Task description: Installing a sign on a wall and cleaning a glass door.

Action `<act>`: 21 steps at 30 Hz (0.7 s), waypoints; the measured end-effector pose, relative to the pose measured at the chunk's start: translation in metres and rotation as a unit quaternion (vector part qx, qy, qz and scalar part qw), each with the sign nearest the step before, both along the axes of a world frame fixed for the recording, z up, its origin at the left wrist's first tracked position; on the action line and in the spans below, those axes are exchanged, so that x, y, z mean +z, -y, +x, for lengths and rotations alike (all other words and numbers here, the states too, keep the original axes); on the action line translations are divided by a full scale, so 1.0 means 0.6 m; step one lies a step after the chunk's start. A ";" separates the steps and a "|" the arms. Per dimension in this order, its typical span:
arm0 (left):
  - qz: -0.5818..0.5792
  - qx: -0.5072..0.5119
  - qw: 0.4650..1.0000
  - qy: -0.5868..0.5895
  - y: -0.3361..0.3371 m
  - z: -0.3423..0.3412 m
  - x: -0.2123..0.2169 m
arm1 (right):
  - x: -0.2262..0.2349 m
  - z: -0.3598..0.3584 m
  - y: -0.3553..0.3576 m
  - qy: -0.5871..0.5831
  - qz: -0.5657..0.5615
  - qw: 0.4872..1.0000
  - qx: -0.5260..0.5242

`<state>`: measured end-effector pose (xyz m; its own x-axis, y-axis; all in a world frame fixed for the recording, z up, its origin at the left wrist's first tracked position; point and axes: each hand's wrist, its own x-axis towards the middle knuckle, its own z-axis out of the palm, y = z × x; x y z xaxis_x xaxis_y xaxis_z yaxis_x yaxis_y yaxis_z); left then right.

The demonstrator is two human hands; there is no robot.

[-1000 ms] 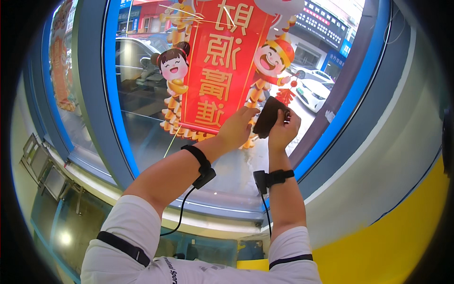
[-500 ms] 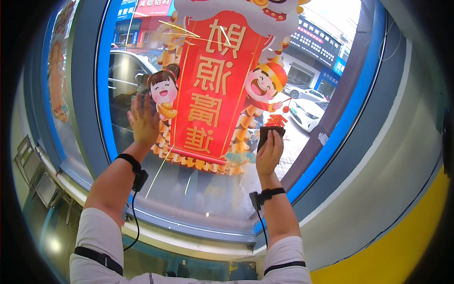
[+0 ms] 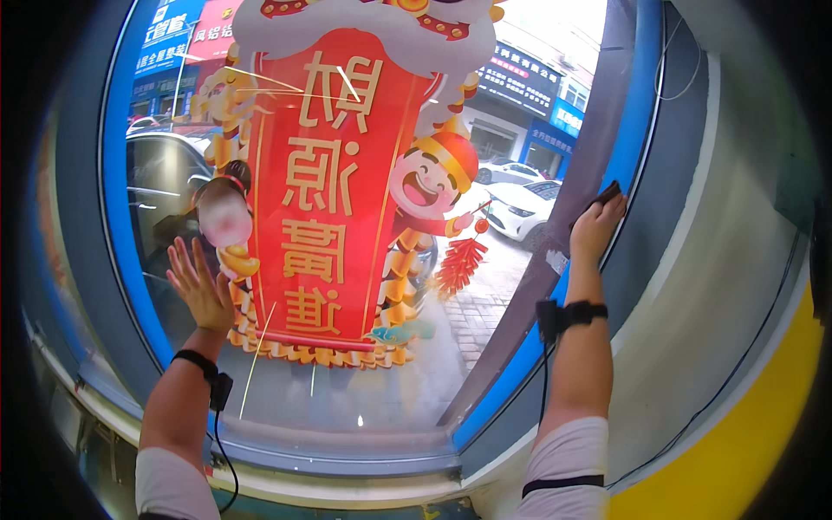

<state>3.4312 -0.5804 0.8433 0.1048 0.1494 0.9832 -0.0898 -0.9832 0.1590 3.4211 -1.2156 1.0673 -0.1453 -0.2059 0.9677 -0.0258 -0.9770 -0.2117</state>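
Note:
A large window pane (image 3: 373, 403) stands in front of me, bearing a red hanging-scroll decal (image 3: 334, 195) with cartoon figures and gold trim. My left hand (image 3: 204, 293) is up at the lower left of the glass, fingers spread, with nothing in it, close beside the girl figure (image 3: 224, 217). At the right side of the pane my right hand (image 3: 598, 227) grips a dark brown cloth or pad (image 3: 610, 192), folded small. The cloth is by the blue edge strip (image 3: 639, 130) of the frame; the fingers partly hide it.
A grey window frame (image 3: 685, 165) and a pale curved-looking wall (image 3: 685, 347) lie to the right, with a thin cable (image 3: 724, 390) along the wall. Below runs the sill (image 3: 347, 487). Through the glass show parked white cars (image 3: 524, 208) and shopfronts. Wrist straps with cables are on both forearms.
My right hand has moved right with the cloth, from the glass beside the decal to the blue frame edge. The view has shifted; my left hand remains spread and appears lower left.

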 end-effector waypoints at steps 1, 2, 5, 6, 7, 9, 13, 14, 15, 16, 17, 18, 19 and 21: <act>-0.003 -0.008 1.000 0.004 -0.004 0.004 0.000 | 0.037 0.009 -0.005 0.003 0.023 1.000 -0.014; -0.001 -0.008 1.000 0.006 0.002 0.012 -0.003 | 0.069 0.012 -0.004 0.004 0.046 0.998 -0.030; 0.005 0.013 1.000 0.001 -0.015 0.000 -0.009 | 0.107 0.020 -0.204 -0.041 -0.041 0.997 0.044; 0.008 0.016 1.000 0.007 -0.013 0.004 -0.009 | 0.108 0.021 -0.282 -0.036 -0.063 0.995 0.065; 0.002 0.003 1.000 0.013 0.002 0.009 -0.002 | 0.099 0.068 -0.305 0.030 -0.176 0.982 -0.059; 0.003 0.006 1.000 0.007 -0.006 0.015 -0.010 | 0.038 0.069 -0.459 -0.017 -0.263 0.952 0.159; 0.001 0.014 1.000 0.006 -0.011 0.014 -0.014 | -0.038 -0.019 -0.520 -0.066 -0.434 0.862 0.253; 0.002 0.018 1.000 0.008 -0.013 0.013 -0.011 | -0.036 -0.019 -0.484 -0.084 -0.455 0.865 0.193; 0.001 0.025 1.000 0.006 -0.016 0.010 -0.013 | -0.036 -0.014 -0.445 -0.102 -0.474 0.864 0.137; 0.003 0.024 1.000 0.006 -0.017 0.008 -0.015 | -0.037 -0.014 -0.390 -0.127 -0.409 0.895 0.126; 0.001 0.028 1.000 0.006 -0.019 0.004 -0.015 | -0.036 -0.013 -0.320 -0.149 -0.342 0.921 0.116; -0.002 0.031 0.999 0.007 -0.020 0.004 -0.014 | -0.043 0.004 -0.228 -0.114 -0.295 0.947 0.056; -0.003 0.027 1.000 0.009 -0.013 0.010 -0.012 | -0.058 0.013 -0.142 -0.089 -0.198 0.971 0.102; -0.001 0.013 1.000 0.008 0.006 0.012 -0.011 | -0.076 0.002 -0.011 -0.032 -0.053 0.994 0.093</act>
<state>3.4386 -0.5840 0.8367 0.0845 0.1540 0.9845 -0.0674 -0.9848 0.1598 3.4223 -1.2087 1.0217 -0.0510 -0.1207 0.9914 0.1476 -0.9827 -0.1121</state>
